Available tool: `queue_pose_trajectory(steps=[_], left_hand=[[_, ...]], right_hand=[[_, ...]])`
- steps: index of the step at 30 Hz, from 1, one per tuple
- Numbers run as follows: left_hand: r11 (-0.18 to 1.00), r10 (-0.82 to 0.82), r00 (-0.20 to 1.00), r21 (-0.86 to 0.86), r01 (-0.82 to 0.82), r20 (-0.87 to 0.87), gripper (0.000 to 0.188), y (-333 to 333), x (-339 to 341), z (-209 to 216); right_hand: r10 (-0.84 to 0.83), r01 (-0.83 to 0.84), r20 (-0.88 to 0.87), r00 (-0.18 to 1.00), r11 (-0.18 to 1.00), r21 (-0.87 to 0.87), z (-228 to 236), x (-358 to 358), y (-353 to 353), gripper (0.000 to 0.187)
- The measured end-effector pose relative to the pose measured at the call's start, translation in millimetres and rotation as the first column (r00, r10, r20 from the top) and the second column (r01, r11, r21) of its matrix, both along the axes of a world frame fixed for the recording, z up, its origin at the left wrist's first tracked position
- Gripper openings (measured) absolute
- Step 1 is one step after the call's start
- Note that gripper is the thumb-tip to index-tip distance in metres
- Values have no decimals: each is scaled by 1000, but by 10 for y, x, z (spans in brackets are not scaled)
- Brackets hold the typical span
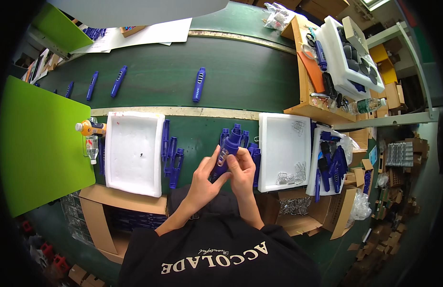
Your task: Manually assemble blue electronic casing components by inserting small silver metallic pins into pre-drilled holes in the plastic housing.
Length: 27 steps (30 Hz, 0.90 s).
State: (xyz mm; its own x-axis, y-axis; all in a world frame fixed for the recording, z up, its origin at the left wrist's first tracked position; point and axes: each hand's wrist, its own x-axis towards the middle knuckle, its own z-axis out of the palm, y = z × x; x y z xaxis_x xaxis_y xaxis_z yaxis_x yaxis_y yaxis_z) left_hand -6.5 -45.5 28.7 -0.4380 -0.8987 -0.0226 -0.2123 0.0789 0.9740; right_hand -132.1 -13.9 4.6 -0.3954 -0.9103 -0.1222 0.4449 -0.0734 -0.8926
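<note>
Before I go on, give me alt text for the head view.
The person's left hand and right hand hold a blue tube over a green workbench, between two white foam trays. More blue tubes lie beside the trays and spaced along the green surface beyond.

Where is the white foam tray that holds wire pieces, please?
In the head view, the foam tray lies right of the right hand, just beside some blue tubes.
</note>
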Motion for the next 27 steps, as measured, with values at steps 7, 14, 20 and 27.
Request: queue_pose_trajectory(steps=[7,14,20,27], left_hand=[[973,100,981,221,-61,-169,68,91,89,-160],[915,124,975,403,-39,-186,64,42,107,-125],[864,143,967,503,-18,-211,63,-196,112,-287],[887,252,952,352,-299,175,49,-1697,407,-995]], right_hand=[[114,-108,370,922,993,-37,-61,64,-72,26],[57,-55,229,972,998,-14,-217,100,-134,37],[49,-64,214,976,996,61,-350,73,-395,36],[-103,80,32,994,904,419,-663,-193,-746,35]])
